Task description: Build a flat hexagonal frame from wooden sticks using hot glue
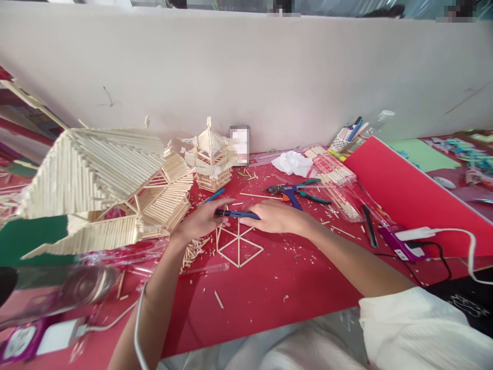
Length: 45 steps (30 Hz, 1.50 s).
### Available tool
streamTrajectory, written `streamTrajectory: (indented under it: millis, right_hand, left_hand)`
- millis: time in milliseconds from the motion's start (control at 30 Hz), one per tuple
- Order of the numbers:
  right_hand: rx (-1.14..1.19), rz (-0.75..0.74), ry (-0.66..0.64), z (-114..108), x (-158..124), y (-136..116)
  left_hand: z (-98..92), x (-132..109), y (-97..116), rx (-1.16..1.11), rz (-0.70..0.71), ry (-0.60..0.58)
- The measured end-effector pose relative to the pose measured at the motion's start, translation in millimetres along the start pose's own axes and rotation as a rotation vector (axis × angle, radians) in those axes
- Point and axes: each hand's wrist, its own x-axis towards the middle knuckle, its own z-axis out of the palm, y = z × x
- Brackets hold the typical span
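A flat frame of pale wooden sticks (239, 247) lies on the red table (292, 288) just in front of the person: a hexagon outline with spokes meeting at a centre, thin and unpainted, its far edge hidden under the hands. Over that far edge a blue-handled cutter (235, 213) is held level, its nose pointing left. The right hand (276, 216) is wrapped over the handles with the fingers curled closed on them. The left hand (203, 219) meets the tool's nose with thumb and fingertips drawn together; they may be pinching a short stick there, but it is too small to be sure. Loose stick offcuts (192, 252) lie scattered just left of the frame. Behind the hands stands a small stick pagoda (210, 160), and to the left a large stick roof model (100, 180) with layered slopes. To the right, well apart from the frame, lie a blue glue gun (289, 193), green-handled pliers (315, 190), a crumpled white cloth (292, 163) and a bundle of sticks in clear wrap (332, 173). A white partition (269, 77) closes off the back of the table
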Motion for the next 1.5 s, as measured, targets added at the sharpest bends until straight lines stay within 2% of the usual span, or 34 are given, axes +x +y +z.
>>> streamTrajectory:
  millis: [333, 700, 1167, 1400, 1500]
  right_hand:
    - [-0.067, -0.02, 0.075, 4.4, -0.3, -3.8]
    - [-0.078, -0.012, 0.072, 4.1, -0.3, -6.6]
    - [-0.071, -0.009, 0.078, 5.8, 1.1, -5.4]
    - [-0.097, -0.013, 0.101, 6.0, 0.8, -6.6]
    - [-0.115, -0.015, 0.11, 8.0, 1.9, -5.4]
  left_hand:
    - [2.2, 2.4, -4.9, 0.042, 0.036, 0.053]
    - [4.6, 2.8, -6.5, 0.022, 0.032, 0.063]
    - [0.5, 0.7, -3.1, 0.105, 0.074, 0.067]
    - [-0.1, -0.4, 1.0, 0.097, 0.016, 0.068]
    - [0.1, -0.1, 0.5, 0.116, 0.048, 0.087]
